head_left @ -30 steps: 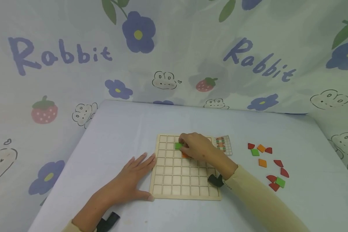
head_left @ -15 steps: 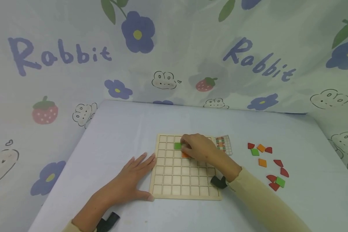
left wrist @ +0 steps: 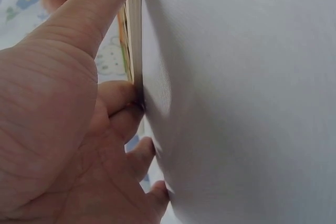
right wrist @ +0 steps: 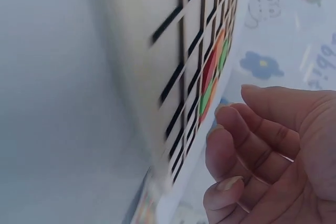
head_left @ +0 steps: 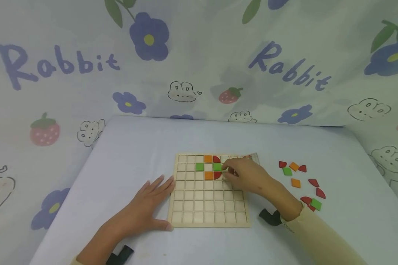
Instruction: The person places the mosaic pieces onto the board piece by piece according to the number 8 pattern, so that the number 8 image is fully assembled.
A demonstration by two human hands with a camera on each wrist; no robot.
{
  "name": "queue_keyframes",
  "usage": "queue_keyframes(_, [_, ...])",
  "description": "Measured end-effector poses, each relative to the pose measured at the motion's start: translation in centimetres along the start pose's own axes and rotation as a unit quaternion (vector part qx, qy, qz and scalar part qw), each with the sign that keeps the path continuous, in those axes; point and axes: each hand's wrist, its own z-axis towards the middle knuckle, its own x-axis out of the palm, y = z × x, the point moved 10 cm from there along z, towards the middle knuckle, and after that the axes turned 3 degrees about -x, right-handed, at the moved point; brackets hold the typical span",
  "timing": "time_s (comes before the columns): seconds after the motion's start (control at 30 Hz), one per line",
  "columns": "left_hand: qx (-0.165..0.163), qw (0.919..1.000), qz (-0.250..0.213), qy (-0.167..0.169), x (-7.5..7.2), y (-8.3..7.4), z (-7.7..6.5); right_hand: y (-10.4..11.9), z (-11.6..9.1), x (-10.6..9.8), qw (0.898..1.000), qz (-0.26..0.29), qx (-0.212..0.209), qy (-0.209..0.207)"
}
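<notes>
A wooden grid board (head_left: 199, 206) lies on the table. In its upper rows sit two orange squares, one of them the upper orange square tile (head_left: 208, 159), two red quarter-round tiles (head_left: 217, 175), a left green square tile (head_left: 199, 166) and a right green square tile (head_left: 217, 166). My left hand (head_left: 144, 209) is spread flat beside the board, thumb and fingertips touching its left edge. Over the board's upper right my right hand (head_left: 250, 175) hovers, fingers loosely curved, thumb apart from them. Nothing shows between the fingers in the right wrist view.
A small printed pattern card (head_left: 256, 158) lies at the board's upper right, mostly hidden behind the right hand. Farther right are several loose tiles, among them an orange square (head_left: 296, 183), a green square (head_left: 316, 204) and a red quarter-round (head_left: 320, 193). A printed cloth (head_left: 199, 66) hangs behind.
My right hand has moved right, away from the tiles, uncovering the right green square and the red and orange pieces around it. The left hand stays at the board's edge.
</notes>
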Motion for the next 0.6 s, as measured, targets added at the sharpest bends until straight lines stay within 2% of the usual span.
queue_keyframes(0.1, [0.002,1.0000,-0.003,-0.001,0.0,0.1,-0.1,-1.5,-1.7,-0.5,1.000,-0.003,0.026,-0.004])
queue_keyframes(0.33, [0.005,1.0000,-0.006,-0.002,0.0,0.1,-0.2,-4.7,-5.9,-1.6,0.999,0.008,0.048,-0.015])
queue_keyframes(0.6, [0.011,0.9999,-0.010,-0.004,-0.1,0.1,-0.2,-8.9,-10.6,-3.3,0.995,0.012,0.098,-0.018])
